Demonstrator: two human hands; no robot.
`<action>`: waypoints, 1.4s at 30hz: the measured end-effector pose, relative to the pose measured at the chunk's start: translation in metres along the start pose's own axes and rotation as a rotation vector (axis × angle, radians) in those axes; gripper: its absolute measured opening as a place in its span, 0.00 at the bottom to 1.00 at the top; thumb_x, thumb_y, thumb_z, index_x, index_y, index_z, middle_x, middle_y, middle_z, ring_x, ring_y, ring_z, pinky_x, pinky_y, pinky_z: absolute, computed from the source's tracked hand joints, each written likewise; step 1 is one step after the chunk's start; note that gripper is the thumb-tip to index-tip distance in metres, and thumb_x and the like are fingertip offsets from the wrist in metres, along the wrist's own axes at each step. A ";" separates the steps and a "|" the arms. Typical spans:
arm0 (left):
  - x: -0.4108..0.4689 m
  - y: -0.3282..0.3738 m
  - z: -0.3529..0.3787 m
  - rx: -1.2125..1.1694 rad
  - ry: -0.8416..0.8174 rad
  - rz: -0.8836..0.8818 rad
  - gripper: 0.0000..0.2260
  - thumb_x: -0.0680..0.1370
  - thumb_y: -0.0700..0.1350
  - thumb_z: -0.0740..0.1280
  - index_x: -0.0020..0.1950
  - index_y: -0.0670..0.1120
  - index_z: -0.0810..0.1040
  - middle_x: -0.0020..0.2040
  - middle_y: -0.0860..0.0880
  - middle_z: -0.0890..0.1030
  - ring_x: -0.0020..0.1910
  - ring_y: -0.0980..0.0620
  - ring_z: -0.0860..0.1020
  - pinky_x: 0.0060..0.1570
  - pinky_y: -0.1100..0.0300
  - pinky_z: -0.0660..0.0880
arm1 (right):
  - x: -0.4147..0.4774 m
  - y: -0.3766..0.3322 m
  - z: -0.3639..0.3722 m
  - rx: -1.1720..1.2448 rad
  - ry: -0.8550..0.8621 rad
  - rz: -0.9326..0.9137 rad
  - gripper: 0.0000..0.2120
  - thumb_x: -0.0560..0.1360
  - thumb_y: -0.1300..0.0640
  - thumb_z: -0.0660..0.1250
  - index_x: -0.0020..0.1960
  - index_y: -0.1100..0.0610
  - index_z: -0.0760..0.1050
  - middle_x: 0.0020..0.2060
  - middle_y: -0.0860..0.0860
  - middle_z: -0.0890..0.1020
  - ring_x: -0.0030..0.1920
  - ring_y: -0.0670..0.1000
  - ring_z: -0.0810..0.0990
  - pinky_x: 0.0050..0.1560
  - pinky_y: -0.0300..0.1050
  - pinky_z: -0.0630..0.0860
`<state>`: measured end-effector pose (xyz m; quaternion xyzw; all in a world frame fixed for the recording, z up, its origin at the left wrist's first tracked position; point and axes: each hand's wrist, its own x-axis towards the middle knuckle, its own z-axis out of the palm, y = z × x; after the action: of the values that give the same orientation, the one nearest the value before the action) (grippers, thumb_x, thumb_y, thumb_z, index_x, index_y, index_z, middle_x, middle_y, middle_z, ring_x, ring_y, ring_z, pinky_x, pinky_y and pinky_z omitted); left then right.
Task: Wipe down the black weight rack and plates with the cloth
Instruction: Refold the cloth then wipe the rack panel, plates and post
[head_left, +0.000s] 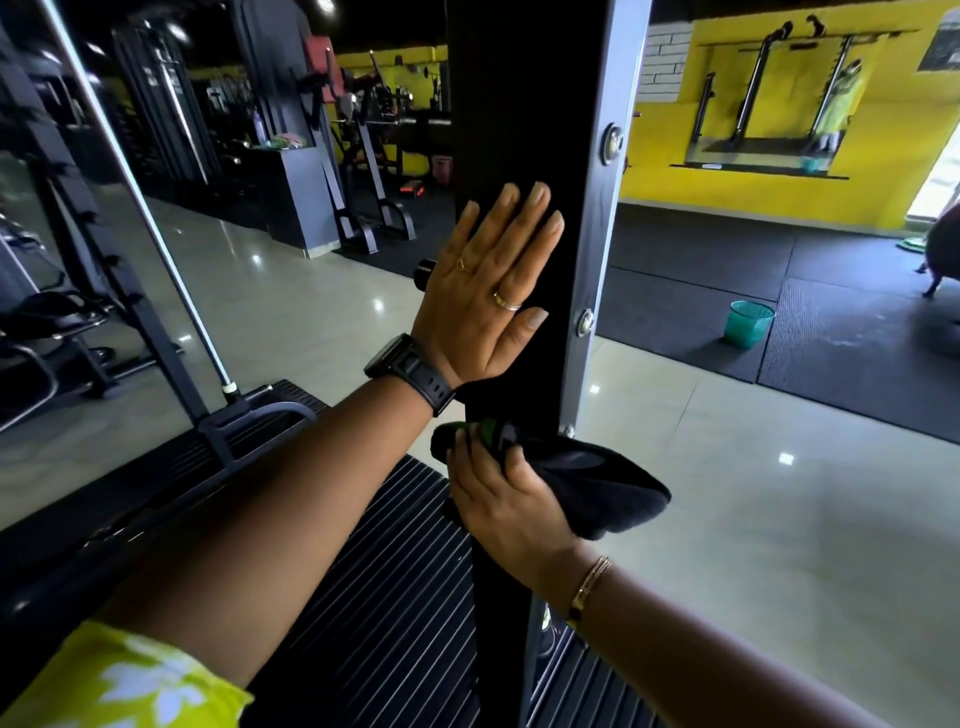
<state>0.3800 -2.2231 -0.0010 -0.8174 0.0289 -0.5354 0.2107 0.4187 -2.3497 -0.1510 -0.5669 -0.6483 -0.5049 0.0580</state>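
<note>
Black cloth (597, 488), one, soft, bunched, is pressing on one matte black rack upright (519, 104), lower centre; right hand (509, 514) is gripping it. Left hand (483, 301) is lying flat above, fingers straight. Two round steel bolts (586, 321) alongside.

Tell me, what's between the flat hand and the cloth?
Only a bare stretch of black post, seen in the head view; the left hand lies above, the cloth below.
</note>
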 end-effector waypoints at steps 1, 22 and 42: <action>-0.004 0.003 0.001 -0.003 0.001 -0.009 0.27 0.83 0.56 0.43 0.79 0.51 0.39 0.79 0.56 0.38 0.78 0.53 0.41 0.76 0.50 0.43 | -0.007 -0.002 0.002 -0.005 0.001 -0.016 0.27 0.82 0.64 0.43 0.55 0.58 0.83 0.57 0.56 0.82 0.61 0.57 0.74 0.57 0.55 0.67; -0.028 0.011 0.014 0.016 0.017 -0.014 0.27 0.83 0.56 0.43 0.80 0.50 0.40 0.79 0.54 0.39 0.78 0.52 0.42 0.76 0.51 0.43 | -0.030 -0.019 0.010 0.026 -0.107 -0.168 0.17 0.74 0.57 0.58 0.54 0.53 0.84 0.57 0.52 0.82 0.61 0.53 0.77 0.59 0.52 0.69; -0.070 0.015 0.029 0.105 -0.026 0.239 0.32 0.81 0.58 0.46 0.79 0.43 0.41 0.80 0.47 0.39 0.78 0.50 0.41 0.77 0.53 0.41 | -0.056 -0.035 0.028 0.114 -0.073 -0.059 0.24 0.81 0.63 0.46 0.58 0.57 0.82 0.55 0.56 0.83 0.56 0.55 0.75 0.56 0.51 0.68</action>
<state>0.3786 -2.2084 -0.0765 -0.8028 0.0950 -0.4966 0.3159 0.4246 -2.3621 -0.2220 -0.5613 -0.6942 -0.4476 0.0514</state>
